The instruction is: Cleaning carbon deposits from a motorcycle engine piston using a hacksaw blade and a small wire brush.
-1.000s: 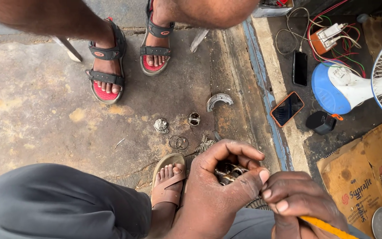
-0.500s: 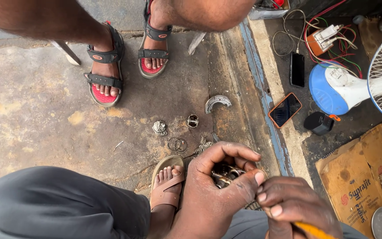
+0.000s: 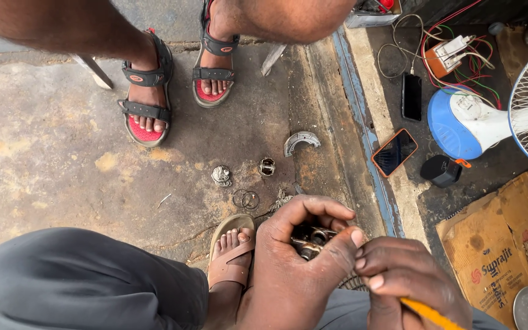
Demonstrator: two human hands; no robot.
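Small metal part (image 3: pixel 310 239) cupped in left hand (image 3: pixel 294 269) — right hand (image 3: pixel 401 278) touching.

1. The small metal part (image 3: pixel 310 239) cupped in the left hand (image 3: pixel 294 263) is dull silver with dark, greasy patches.
2. The tool handle (image 3: pixel 430 313) in the right hand (image 3: pixel 398 275) is yellow-orange.
3. The concrete floor (image 3: pixel 62 165) is grey-brown — blotched with sandy yellow stains.
4. The other person's strapped sandals (image 3: pixel 148 98) are black with red footbeds; the wearer's own slipper (image 3: pixel 230 250) is tan.
5. The trouser leg (image 3: pixel 80 281) is plain dark grey.
6. The table fan (image 3: pixel 478 119) has a blue base, white body and white wire grille.
7. One phone (image 3: pixel 395 151) has an orange case — the other phone (image 3: pixel 411 96) is black.
8. The tangled wires (image 3: pixel 459 67) are red, green and white.
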